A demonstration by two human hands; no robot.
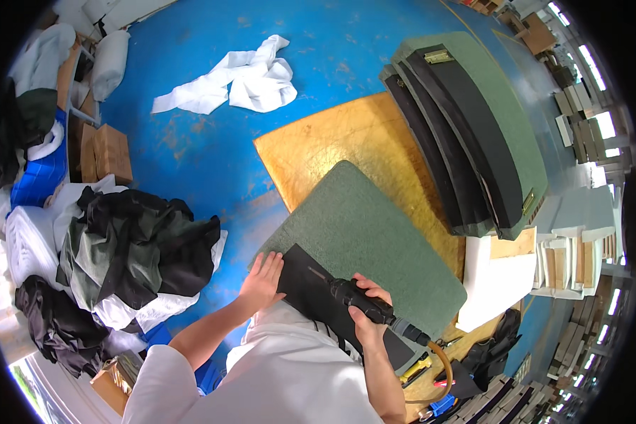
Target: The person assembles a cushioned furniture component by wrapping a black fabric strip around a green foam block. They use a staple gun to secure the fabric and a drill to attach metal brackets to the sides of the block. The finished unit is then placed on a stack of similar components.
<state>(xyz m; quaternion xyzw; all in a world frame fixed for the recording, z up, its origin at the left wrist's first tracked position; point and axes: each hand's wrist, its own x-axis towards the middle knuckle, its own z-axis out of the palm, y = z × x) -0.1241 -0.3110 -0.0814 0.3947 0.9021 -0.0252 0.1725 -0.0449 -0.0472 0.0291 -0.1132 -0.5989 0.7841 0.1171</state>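
A grey-green felt-covered panel (pixel 360 219) with rounded corners lies in front of me. Along its near edge runs a flat black strip (pixel 305 283). With fingers stretched out, my left hand (pixel 263 277) rests flat at the left end of the strip, over the panel's edge. My right hand (pixel 369 311) is wrapped round a black handheld air tool (pixel 360 298). Its thin metal tip points up and left above the strip, toward my left hand; whether it touches the strip I cannot tell. An amber hose (pixel 446 364) curves from the tool's rear.
A wooden tabletop (pixel 318 138) lies under the panel. Several green-and-black panels with brass-coloured fittings (pixel 473 134) are stacked at the right. Hand tools (pixel 418 367) lie near the hose. Dark fabric (pixel 141 247) is heaped at left, and white cloth (pixel 240 78) lies on the blue floor.
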